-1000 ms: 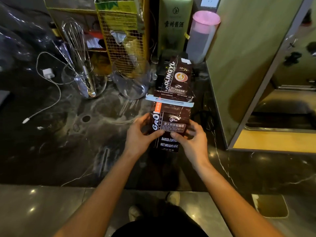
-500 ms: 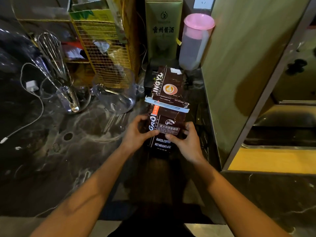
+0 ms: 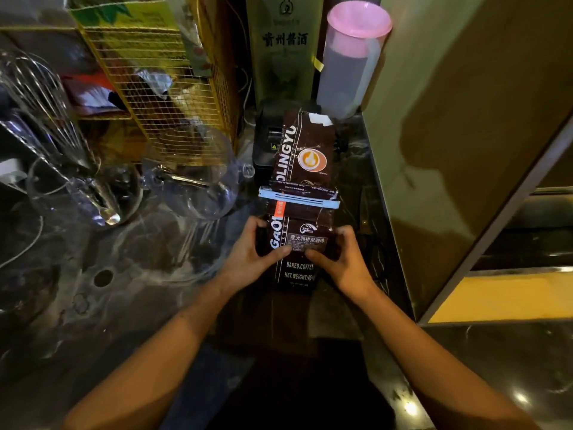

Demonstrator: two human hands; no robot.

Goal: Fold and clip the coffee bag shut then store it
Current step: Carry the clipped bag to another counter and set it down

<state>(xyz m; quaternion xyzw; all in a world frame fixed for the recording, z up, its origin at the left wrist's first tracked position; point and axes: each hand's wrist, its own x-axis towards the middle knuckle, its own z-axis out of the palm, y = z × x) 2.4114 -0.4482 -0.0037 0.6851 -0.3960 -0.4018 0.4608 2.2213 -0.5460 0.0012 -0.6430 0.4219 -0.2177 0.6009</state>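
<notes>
Item one: dark brown foil coffee bag [image 3: 299,209] with white lettering and an orange cup emblem. I see it lying lengthwise on the dark marbled table [image 3: 93,305], its far portion creased and angled up. A pale blue plastic bar clip [image 3: 299,198] is clamped across its width, just beyond my grip.

Grip: my left hand [image 3: 248,259] clasps the bag's near left edge, thumb on the printed face, fingers curled under the side. My right hand [image 3: 341,262] does the same on the near right edge. Both are closed on the bag, thumbs nearly meeting.

Containers, beyond and left of the grip: a clear glass pitcher [image 3: 198,178] with something long and thin inside that I cannot identify; further left, a clear glass bowl [image 3: 77,197] holding a metal wire whisk [image 3: 46,97]; behind these, a yellow wire basket [image 3: 161,97] with packets inside.

Beyond and right of the grip: a frosted plastic jug with pink lid [image 3: 350,60], contents indiscernible, beside a tall green box with Chinese characters [image 3: 280,51].
</notes>
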